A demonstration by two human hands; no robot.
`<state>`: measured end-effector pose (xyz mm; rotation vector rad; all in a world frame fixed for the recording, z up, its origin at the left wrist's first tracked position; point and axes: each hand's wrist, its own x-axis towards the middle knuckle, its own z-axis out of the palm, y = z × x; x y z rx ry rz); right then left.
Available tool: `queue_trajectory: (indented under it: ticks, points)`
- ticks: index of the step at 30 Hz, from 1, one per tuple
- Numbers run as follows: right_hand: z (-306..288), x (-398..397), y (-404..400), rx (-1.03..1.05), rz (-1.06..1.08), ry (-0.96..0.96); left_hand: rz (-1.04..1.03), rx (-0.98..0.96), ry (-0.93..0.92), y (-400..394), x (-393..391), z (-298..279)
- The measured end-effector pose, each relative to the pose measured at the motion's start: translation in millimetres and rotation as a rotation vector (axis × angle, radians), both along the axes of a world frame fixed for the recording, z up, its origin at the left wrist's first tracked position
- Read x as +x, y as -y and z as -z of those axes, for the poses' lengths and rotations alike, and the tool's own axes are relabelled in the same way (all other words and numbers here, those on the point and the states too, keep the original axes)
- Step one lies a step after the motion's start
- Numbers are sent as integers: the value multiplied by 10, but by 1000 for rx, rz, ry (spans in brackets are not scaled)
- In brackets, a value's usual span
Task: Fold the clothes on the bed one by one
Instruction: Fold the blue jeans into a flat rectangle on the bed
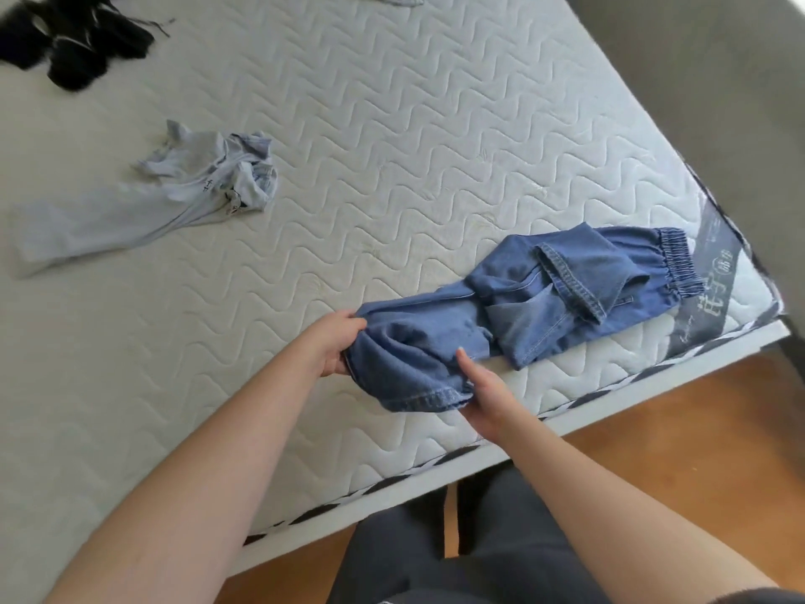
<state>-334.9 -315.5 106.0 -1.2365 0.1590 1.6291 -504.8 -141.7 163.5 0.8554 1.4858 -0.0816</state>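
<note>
Right now, seen from the head camera, the blue jeans point(514, 316) lie crumpled near the bed's point(392, 137) near edge, their long axis running from the elastic waistband by the mattress corner down toward the person, hem end nearest. Both bare forearms reach forward over the edge: the left hand point(335, 344) grips the bunched denim at its far side, and the right hand point(483, 396) pinches the hem, forefinger lying straight on the cloth. Farther off lie a pale grey garment point(174, 198) and black clothes point(74, 41).
</note>
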Motion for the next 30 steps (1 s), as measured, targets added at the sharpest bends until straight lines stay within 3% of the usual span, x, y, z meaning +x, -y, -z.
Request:
queue_trajectory:
  ticks: [4, 7, 10, 16, 22, 27, 30]
  points:
    - [-260, 42, 48, -137, 68, 107, 67, 4, -55, 41, 122, -108]
    - [-409, 75, 156, -181, 129, 114, -42, -112, 84, 130, 171, -213]
    - [-524, 114, 256, -225, 189, 57, -101, -198, 250, 324, 106, -299]
    - [-819, 187, 316, -174, 241, -135, -57, -174, 187, 692, 85, -459]
    - [-1044, 260, 461, -189, 181, -81, 47, 211, -29, 398, 185, -764]
    - [-1378, 101, 440, -72, 183, -167, 38, 412, 0, 44, 216, -1041]
    - [-1655, -152, 303, 64, 190, -213, -41, 511, 108, -208, 153, -1237]
